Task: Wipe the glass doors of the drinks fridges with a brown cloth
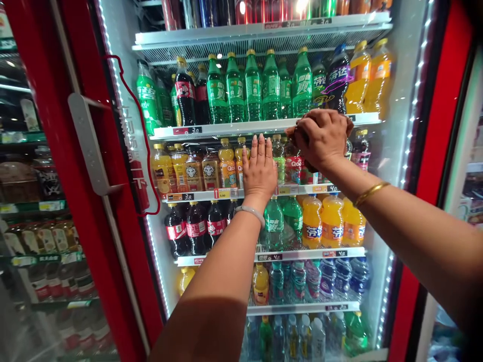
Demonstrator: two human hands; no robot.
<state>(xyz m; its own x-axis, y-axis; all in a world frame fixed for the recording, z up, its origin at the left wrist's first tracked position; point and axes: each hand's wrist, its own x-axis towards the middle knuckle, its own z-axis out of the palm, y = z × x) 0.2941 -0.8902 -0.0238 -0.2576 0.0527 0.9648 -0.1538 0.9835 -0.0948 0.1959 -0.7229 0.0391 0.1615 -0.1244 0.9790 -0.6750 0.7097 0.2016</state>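
Note:
My left hand (259, 168) lies flat on the glass door (130, 95) of a drinks fridge, fingers stretched upward and a pale bangle on the wrist. Higher and to the right, my right hand (320, 134) is closed and pressed to the same glass. Brown edges of what looks like a cloth (349, 122) stick out around its fingers; most of it is hidden under the hand. A gold bangle circles that wrist. Behind the glass are green soda bottles (253, 88), orange soda bottles (332, 218) and cola bottles (196, 226).
A grey door handle (88, 143) juts out from the red frame (109, 251) at the left. Several lit shelves (226, 129) with price tags hold the drinks. Another fridge with bottles (60, 234) stands further left. A red bottle outline is printed on the glass.

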